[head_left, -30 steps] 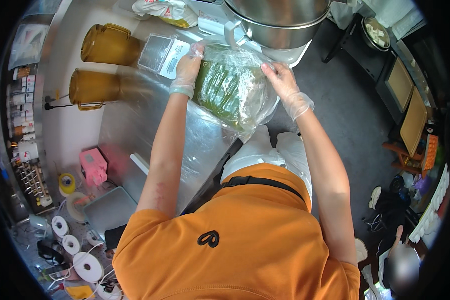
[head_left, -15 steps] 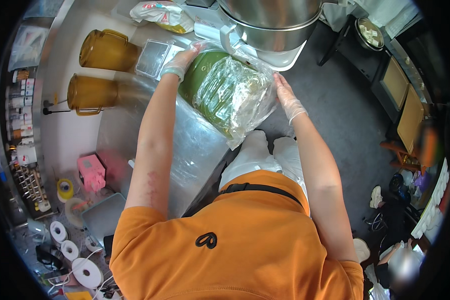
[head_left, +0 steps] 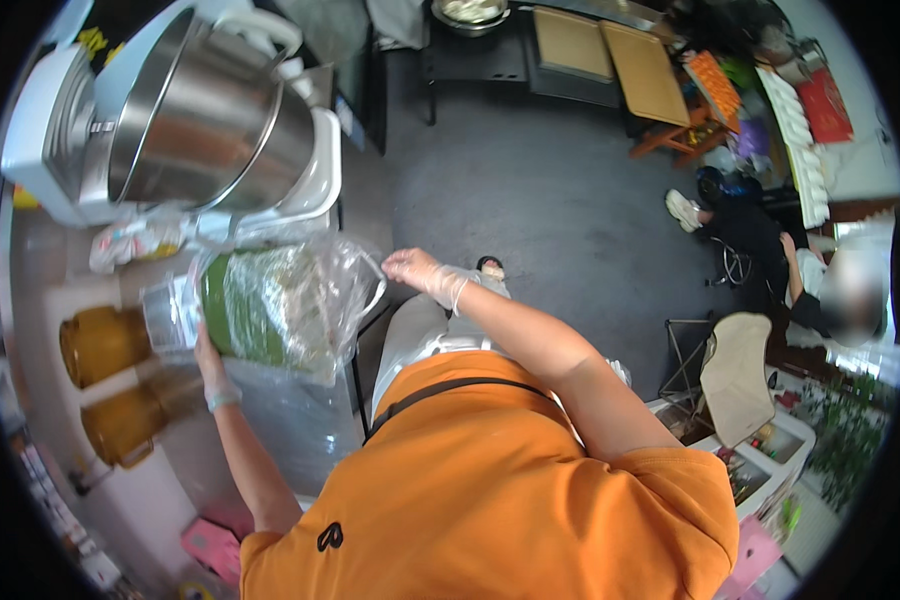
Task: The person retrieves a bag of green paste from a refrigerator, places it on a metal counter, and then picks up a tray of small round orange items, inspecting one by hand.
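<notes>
A large smooth green mass that looks like dough (head_left: pixel 242 305) lies in a crumpled clear plastic bag (head_left: pixel 320 300) on the steel counter. My left hand (head_left: pixel 213 368), in a thin clear glove, grips the bag's left side; some of its fingers are hidden. My right hand (head_left: pixel 422 276), also gloved, is just beyond the bag's right edge. Its fingers are bent and drawn together; whether they pinch the plastic cannot be made out. A clear lidded box (head_left: pixel 170 312) stands against the bag's left side.
Beyond the bag stands a mixer with a big steel bowl (head_left: pixel 205 120) and a white tray (head_left: pixel 320 170). Two amber jugs (head_left: pixel 100 345) are at the left. Right of the counter stretches grey floor (head_left: pixel 560 180). A seated person (head_left: pixel 800 260) and a beige chair (head_left: pixel 738 380) are farther right.
My view has swung to the right, so the counter now sits farther left. My right hand has come off the bag's side and its fingers have bent. The left hand has moved nearer along the bag.
</notes>
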A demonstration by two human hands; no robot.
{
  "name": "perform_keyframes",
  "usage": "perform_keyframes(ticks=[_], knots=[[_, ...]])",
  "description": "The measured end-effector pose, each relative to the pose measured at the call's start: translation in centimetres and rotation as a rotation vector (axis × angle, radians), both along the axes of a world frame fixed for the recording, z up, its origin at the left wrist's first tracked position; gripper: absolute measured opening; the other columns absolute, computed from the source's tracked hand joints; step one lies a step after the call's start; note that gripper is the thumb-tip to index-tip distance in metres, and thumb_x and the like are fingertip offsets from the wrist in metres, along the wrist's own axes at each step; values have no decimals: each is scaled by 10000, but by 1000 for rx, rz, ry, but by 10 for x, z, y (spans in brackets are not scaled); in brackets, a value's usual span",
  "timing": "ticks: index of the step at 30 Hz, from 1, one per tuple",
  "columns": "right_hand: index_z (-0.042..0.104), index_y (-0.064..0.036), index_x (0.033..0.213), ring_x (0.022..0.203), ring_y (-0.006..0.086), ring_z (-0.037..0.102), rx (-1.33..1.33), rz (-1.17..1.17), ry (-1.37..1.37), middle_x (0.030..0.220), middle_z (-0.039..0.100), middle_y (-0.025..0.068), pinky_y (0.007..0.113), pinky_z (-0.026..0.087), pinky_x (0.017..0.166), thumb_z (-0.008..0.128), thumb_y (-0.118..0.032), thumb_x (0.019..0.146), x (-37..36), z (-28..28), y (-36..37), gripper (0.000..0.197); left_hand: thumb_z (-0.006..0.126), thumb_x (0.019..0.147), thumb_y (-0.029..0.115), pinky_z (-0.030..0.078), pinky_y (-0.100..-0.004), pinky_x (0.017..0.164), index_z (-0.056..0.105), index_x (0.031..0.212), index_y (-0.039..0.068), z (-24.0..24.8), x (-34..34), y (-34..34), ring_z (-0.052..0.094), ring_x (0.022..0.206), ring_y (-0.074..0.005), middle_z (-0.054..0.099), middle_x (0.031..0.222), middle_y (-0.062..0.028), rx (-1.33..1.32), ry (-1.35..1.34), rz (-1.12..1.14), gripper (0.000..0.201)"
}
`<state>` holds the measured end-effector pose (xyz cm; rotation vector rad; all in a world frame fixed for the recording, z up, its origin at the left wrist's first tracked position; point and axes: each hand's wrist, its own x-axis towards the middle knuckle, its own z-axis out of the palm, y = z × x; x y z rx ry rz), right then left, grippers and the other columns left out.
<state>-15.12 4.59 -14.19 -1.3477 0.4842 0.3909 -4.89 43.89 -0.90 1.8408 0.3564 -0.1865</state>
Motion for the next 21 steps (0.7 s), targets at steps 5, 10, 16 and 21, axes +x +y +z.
perform_keyframes(ticks=[5,10,16,21], knots=[[690,-60,957,688,130,584,-67,-15,66,789,671,36,287,487,695,673,-303,833,-41,-2,-50,274,466,955,501,408,-303,912,557,1210,-103,-36,14,46,549,1005,-193,609,1159,-116,195,-8,30,662],[689,-64,1053,920,236,658,-153,-332,197,969,699,127,338,495,847,659,-329,811,-111,-32,-110,361,448,977,457,427,-303,897,539,1230,-101,-54,11,55,554,995,-190,603,1164,-122,115,-19,59,619],[679,-46,1042,1046,386,595,-736,-424,516,1067,650,215,420,478,904,594,-319,819,-188,-39,-158,363,435,983,451,437,-326,877,554,1184,-130,-51,-12,54,561,959,-220,611,1141,-154,79,-31,117,626],[656,4,1063,1091,398,570,-710,-502,773,1134,614,245,422,466,935,561,-237,835,-252,-61,-161,345,472,970,312,473,-403,791,593,1023,-147,6,-4,20,612,855,-388,629,967,-326,768,-153,-203,478]])
